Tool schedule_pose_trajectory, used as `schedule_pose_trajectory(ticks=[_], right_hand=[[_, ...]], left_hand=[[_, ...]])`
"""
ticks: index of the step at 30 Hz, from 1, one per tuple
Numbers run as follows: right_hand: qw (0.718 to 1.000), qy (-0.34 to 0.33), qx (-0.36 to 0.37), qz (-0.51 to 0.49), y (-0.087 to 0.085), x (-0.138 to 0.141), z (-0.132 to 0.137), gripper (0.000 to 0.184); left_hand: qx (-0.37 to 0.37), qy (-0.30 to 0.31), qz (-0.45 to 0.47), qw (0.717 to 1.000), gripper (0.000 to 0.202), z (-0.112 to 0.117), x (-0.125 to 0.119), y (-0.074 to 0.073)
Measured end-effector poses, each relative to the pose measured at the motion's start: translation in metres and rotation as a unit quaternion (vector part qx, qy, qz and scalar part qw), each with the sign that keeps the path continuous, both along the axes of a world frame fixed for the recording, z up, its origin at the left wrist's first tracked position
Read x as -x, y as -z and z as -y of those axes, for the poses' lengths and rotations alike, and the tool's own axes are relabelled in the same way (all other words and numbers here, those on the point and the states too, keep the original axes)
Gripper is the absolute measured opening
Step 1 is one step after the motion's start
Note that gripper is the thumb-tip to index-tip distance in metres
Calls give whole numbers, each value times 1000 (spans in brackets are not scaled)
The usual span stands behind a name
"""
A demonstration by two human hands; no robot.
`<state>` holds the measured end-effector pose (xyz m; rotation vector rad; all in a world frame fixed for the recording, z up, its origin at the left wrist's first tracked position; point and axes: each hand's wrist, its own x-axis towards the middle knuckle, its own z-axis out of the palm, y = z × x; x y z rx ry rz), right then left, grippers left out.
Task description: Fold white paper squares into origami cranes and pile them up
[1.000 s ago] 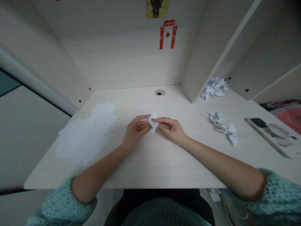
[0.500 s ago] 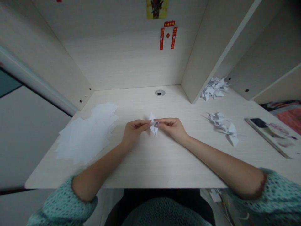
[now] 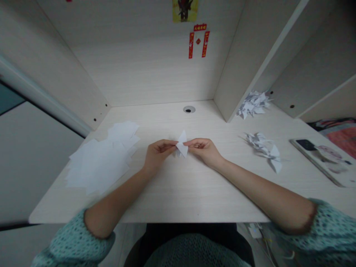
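Observation:
A small folded piece of white paper (image 3: 182,145) is held just above the middle of the pale wooden desk (image 3: 178,193). My left hand (image 3: 158,152) pinches its left side with curled fingers. My right hand (image 3: 204,149) pinches its right side the same way. The paper shows a pointed tip upward and a wider flap below. Both forearms are bare, with teal knitted sleeves pushed up near the elbows.
A loose spread of flat white paper sheets (image 3: 101,157) lies at the left. Folded paper figures (image 3: 263,147) lie at the right, with a further heap (image 3: 253,104) in the shelf opening. A phone (image 3: 319,157) lies at the far right. A cable hole (image 3: 189,109) sits near the back wall.
The folded paper has been turned and reshaped between my fingertips; its tip now points up and a flap spreads below. Both hands have stayed at the same spot over the desk.

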<state>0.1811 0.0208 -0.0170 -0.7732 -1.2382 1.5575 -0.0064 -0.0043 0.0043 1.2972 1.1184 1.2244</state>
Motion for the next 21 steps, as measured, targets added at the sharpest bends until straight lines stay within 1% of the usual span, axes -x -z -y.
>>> schedule_pose_trajectory(ticks=[3, 7, 13, 18, 21], right_hand=[[1000, 18, -8, 8, 2, -1, -1, 17], [999, 27, -8, 24, 2, -2, -1, 16], [998, 42, 23, 37, -1, -2, -1, 15], [997, 43, 46, 47, -5, -1, 0, 18], [997, 42, 38, 54, -6, -1, 1, 20]], left_hand=[[13, 8, 12, 1000, 27, -1, -1, 0], [20, 9, 17, 1000, 28, -2, -1, 0], [22, 6, 16, 1000, 29, -2, -1, -2], [23, 8, 17, 1000, 30, -3, -1, -2], [20, 6, 8, 1000, 29, -4, 0, 0]])
